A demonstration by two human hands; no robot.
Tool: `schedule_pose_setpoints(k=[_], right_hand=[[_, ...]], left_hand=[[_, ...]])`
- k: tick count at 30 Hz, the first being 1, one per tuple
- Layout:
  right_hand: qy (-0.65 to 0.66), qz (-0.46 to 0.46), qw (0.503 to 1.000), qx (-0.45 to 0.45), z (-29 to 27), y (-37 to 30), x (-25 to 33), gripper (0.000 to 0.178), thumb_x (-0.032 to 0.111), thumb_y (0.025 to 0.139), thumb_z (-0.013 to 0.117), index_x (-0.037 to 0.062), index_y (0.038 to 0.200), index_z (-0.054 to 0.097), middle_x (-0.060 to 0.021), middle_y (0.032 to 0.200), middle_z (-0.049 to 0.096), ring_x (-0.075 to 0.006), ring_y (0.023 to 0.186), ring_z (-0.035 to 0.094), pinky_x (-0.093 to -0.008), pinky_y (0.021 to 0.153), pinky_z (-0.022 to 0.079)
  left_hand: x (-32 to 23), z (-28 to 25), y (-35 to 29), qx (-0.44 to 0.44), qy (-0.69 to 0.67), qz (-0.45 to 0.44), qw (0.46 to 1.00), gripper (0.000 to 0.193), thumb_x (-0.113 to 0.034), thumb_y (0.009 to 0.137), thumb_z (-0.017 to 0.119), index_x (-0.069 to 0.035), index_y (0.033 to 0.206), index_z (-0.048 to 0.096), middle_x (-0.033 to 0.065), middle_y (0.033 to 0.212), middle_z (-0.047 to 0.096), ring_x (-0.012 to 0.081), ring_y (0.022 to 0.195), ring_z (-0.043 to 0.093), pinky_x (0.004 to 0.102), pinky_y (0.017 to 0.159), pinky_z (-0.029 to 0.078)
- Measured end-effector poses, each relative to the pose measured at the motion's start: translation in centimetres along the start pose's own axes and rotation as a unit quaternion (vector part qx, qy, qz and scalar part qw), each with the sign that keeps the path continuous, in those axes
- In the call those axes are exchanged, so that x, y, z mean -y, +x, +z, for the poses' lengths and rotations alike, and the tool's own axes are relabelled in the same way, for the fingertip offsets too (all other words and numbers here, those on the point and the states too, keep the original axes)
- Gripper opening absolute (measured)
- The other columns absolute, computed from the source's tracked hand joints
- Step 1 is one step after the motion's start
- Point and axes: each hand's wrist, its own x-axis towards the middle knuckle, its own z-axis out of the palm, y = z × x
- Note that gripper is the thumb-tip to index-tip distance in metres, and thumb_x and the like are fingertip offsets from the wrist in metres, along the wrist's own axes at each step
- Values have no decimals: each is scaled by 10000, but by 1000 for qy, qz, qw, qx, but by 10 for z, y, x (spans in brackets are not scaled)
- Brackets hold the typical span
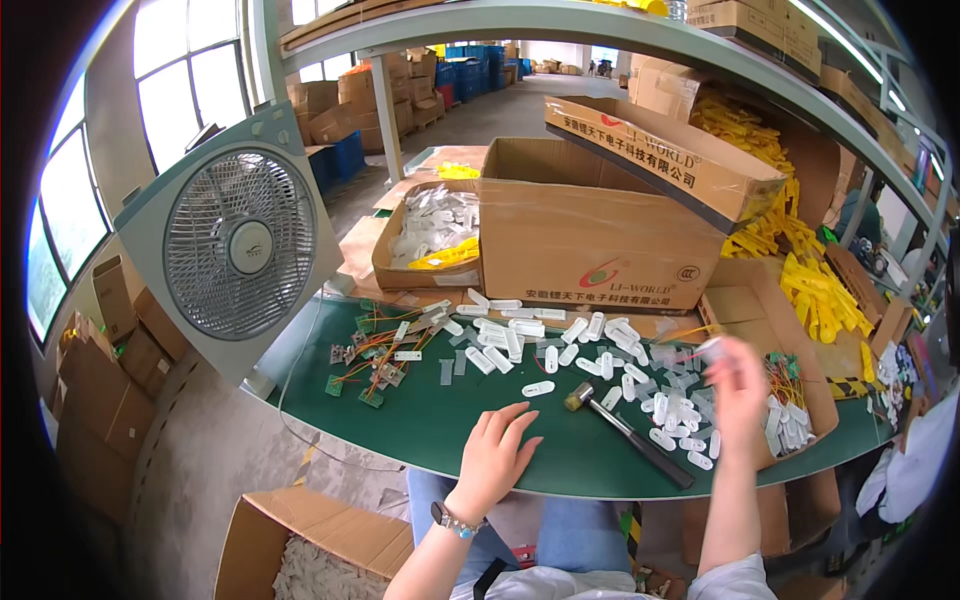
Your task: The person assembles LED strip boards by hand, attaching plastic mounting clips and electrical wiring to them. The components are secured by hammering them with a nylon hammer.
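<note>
My left hand [497, 445] rests at the near edge of the green tabletop [450, 425], fingers loosely apart and nothing in them. Raised over the right part of the table, my right hand [738, 380] pinches a small white plastic part [711, 349] with thin red and yellow wires; motion blurs its details. Between my hands lies a hammer [635, 440], its head toward the far left. Beyond it spread many loose white oval plastic covers [538, 388], with more heaped near my right hand. Circuit boards with orange wires [375, 360] are piled at the left.
A fan [250, 245] stands at the left. A large cardboard box [600, 240] sits behind the covers. An open carton [822, 390] at the right holds wired white parts [788, 422]. Yellow plastic pieces [820, 300] pile beyond it. A metal shelf beam [480, 32] crosses above.
</note>
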Motion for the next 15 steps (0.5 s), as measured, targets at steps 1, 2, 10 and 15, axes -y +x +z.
schedule_pose_setpoints(k=[1, 2, 10, 15], right_hand=[[-51, 7, 993, -102, -19, 9, -2, 242, 8, 974, 580, 37, 1209, 630, -53, 990, 643, -105, 790, 606, -240, 689, 508], [-98, -10, 979, -180, -52, 15, -30, 267, 79, 1011, 564, 37, 1272, 605, -55, 1030, 652, -100, 796, 594, -232, 702, 499], [-524, 117, 843, 4, -158, -11, -96, 346, 72, 911, 631, -2, 1247, 596, -186, 1171, 641, -353, 1028, 615, -413, 910, 488], [-545, 157, 823, 8, -134, -58, -63, 321, 74, 868, 660, -6, 1177, 624, -174, 1231, 605, -376, 1131, 573, -450, 979, 459]], left_hand=[[5, 2, -4, 8, 14, -8, 1000, 404, -90, 766, 785, -60, 1136, 627, 105, 1207, 615, 314, 1005, 597, 407, 860, 516], [8, 3, -7, 17, 25, -12, 999, 374, -71, 776, 767, -59, 1125, 632, 104, 1197, 615, 313, 1017, 593, 409, 865, 515], [20, 3, 7, 41, 9, 8, 999, 212, -34, 778, 729, -75, 979, 675, 78, 1125, 641, 307, 1007, 584, 414, 891, 498], [62, 0, 78, 6, 130, -1, 991, 154, -106, 823, 699, -99, 975, 678, 55, 961, 641, 283, 959, 576, 416, 832, 483]])
